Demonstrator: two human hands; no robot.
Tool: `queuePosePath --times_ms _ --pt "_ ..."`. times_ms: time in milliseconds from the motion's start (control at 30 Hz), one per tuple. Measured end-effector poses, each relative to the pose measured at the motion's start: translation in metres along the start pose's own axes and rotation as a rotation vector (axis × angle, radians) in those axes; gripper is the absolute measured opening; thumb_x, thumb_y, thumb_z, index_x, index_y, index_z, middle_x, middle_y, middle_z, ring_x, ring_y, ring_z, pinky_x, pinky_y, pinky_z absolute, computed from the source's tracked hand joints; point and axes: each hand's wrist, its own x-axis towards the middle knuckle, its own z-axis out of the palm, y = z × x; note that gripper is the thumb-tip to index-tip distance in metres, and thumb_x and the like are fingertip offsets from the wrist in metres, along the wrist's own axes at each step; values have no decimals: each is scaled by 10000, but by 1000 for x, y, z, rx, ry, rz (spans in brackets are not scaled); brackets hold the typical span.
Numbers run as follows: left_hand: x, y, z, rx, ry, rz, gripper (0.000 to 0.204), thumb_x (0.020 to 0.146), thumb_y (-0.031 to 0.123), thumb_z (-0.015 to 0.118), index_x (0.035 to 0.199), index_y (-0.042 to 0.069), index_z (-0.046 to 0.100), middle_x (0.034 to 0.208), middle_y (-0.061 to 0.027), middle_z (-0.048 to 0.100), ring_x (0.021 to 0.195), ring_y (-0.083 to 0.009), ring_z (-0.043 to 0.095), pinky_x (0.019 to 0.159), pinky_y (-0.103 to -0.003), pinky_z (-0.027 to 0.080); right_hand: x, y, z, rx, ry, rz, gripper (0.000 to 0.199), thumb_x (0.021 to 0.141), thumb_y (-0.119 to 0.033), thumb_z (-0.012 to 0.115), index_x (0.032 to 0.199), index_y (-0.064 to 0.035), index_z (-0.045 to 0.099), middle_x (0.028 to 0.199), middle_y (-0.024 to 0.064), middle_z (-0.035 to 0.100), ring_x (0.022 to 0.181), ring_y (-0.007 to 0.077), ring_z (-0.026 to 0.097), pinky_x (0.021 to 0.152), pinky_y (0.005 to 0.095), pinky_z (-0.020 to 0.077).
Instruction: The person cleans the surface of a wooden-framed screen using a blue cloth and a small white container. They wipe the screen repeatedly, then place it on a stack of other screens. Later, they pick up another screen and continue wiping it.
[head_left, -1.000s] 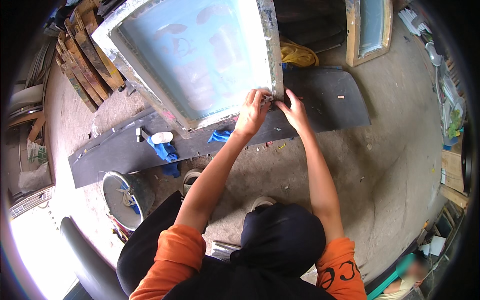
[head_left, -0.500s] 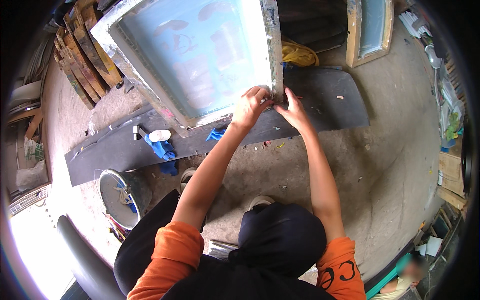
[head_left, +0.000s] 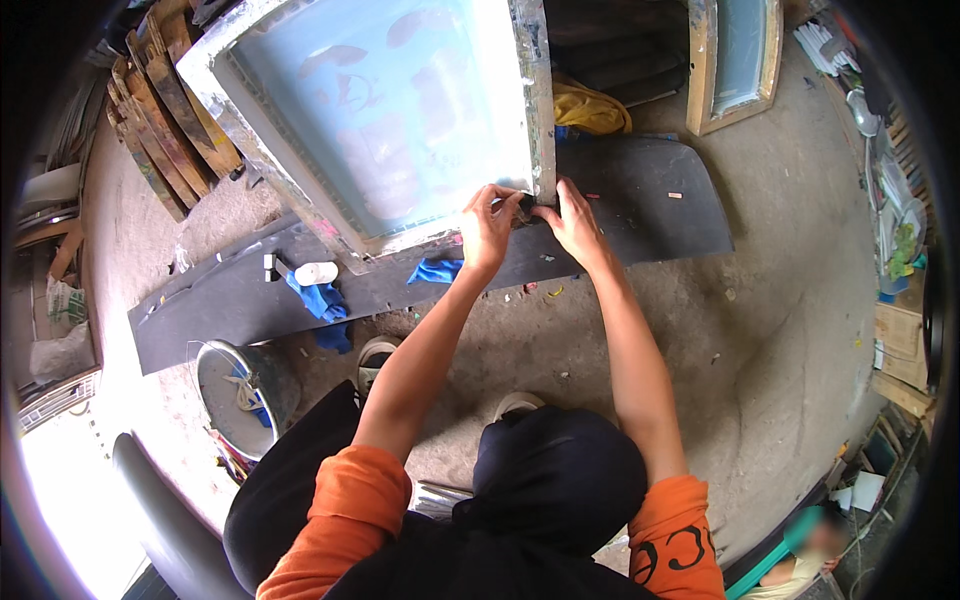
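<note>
A large wooden screen frame with pale blue mesh leans upright on a long dark board on the ground. My left hand and my right hand meet at the frame's lower right corner. Both pinch a small dark piece against that corner; what it is cannot be made out. My fingers curl around the corner edge.
A blue rag, another blue cloth and a small white bottle lie on the board. A bucket stands lower left. Stacked wooden frames lean at upper left, a smaller frame upper right, a yellow cloth behind.
Both hands stay at the frame's lower right corner with only slight finger shifts. The view has drifted a little.
</note>
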Motion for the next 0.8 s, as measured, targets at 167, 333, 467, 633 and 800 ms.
queuePosePath --times_ms 167,333,467,633,800 --pt "1 2 -3 -81 18 -106 125 773 128 638 810 10 627 745 -101 632 696 -170 600 680 -274 450 -2 1 2 37 1 -30 438 776 -115 633 1076 86 385 974 248 499 864 412 518 713 420 441" --pt "9 3 -19 -26 -152 84 81 766 71 610 833 30 591 837 -91 619 718 -226 609 695 -309 469 -5 -3 5 -20 -68 95 528 803 -147 602 1164 120 325 1103 295 449 1003 429 480 823 416 430" --pt "16 -6 -25 227 -304 379 176 718 -9 584 859 95 600 943 -60 583 801 -262 597 676 -320 490 -8 -7 11 -43 -97 175 707 821 -203 571 1284 124 149 1297 345 252 1214 423 300 998 394 307" --pt "15 -7 -24 195 -228 484 192 708 41 618 886 112 614 897 -61 576 794 -265 591 680 -340 489 -5 -4 12 94 -181 281 814 821 -234 566 1317 116 23 1361 345 116 1287 408 174 1051 382 224" --pt "14 -8 -15 249 -165 422 143 705 92 647 838 108 598 827 -59 557 763 -256 584 660 -344 484 -3 2 22 78 -129 289 816 821 -222 568 1304 144 22 1350 362 120 1285 414 169 1057 384 213"
